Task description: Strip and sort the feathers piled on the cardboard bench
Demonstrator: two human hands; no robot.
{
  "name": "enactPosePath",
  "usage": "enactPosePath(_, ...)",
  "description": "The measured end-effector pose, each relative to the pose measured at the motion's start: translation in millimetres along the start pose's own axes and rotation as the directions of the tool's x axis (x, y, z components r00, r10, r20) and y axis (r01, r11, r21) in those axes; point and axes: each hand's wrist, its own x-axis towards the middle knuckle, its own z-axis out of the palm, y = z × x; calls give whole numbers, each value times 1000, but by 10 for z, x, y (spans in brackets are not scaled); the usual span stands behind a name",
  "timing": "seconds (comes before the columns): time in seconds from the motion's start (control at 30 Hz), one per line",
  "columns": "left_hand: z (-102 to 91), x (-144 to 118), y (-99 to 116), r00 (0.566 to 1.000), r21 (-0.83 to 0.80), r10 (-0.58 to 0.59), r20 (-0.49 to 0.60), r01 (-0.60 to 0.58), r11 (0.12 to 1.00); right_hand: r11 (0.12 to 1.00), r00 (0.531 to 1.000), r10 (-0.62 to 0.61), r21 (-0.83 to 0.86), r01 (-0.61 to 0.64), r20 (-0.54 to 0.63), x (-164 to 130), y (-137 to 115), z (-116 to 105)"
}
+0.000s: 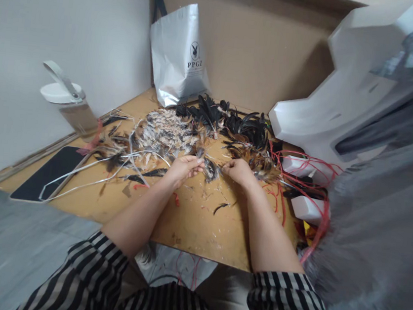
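My left hand (187, 168) is closed in a pinch over the table, with the tip of a small greyish feather (200, 153) standing up from its fingertips. To its right, my right hand (240, 172) has its fingers pressed together; whatever it holds, if anything, is hidden. Between the two hands lies a dark mottled tuft of feathers (211, 170). Behind the left hand spreads a heap of pale mottled feathers (167, 133). Brown feathers (256, 161) lie just past the right hand. Black feathers (207, 114) are piled farther back.
A silver bag (176, 57) stands at the back. On the left are a lidded cup (77, 110), a dark phone-like slab (48, 172) and a white cord (77, 174). Red strings (324, 218) tangle around white blocks (307, 209) at right. A curved loose feather (221, 208) lies in front.
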Motion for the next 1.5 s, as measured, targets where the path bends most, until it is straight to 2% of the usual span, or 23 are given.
enactPosePath(0.2,-12,7,4,1000,-11,-5,12,6,1000,989,999,-3,-145,10,45,-57,-116,-18)
enactPosePath(0.4,-21,16,1,1000,-18,3,15,-2,1000,914,999,35,-403,-43,-26,-112,-238,23)
enactPosePath(0.5,-20,12,-1,1000,-23,3,14,-2,1000,903,997,34,-425,-58,-62,-96,-228,55)
enactPosePath(0.6,-23,9,-2,1000,-35,-11,22,12,999,965,996,14,-258,-35,-83,-62,-166,54)
enactPosePath(0.67,-26,10,-1,999,-50,-24,29,26,998,1000,996,31,1,-31,-81,-48,-143,44)
enactPosePath(0.7,-27,9,0,999,-62,-31,30,32,998,987,996,51,159,-39,-68,-48,-149,41)
enactPosePath(0.8,-23,4,6,998,-111,-51,33,54,992,827,995,97,556,-79,-2,-70,-246,61)
enactPosePath(0.87,-14,-1,9,996,-142,-67,59,75,987,721,995,87,686,-93,44,-98,-352,104)
enactPosePath(0.93,-2,-7,8,991,-161,-86,103,102,982,675,996,70,733,-88,55,-123,-451,165)
enactPosePath(1.0,6,-9,3,986,-171,-98,131,120,978,665,997,60,744,-72,42,-140,-517,231)
enactPosePath(1.17,3,3,-14,982,-195,-101,160,132,972,614,997,44,786,-73,58,-139,-541,316)
enactPosePath(1.23,1,7,-9,979,-222,-102,176,140,965,546,993,24,831,-107,112,-132,-527,301)
enactPosePath(1.4,9,-15,39,977,-306,-101,186,156,939,282,962,-119,938,-204,245,-129,-485,213)
enactPosePath(1.5,14,-40,63,969,-342,-120,217,190,920,239,940,-197,944,-228,277,-143,-472,200)
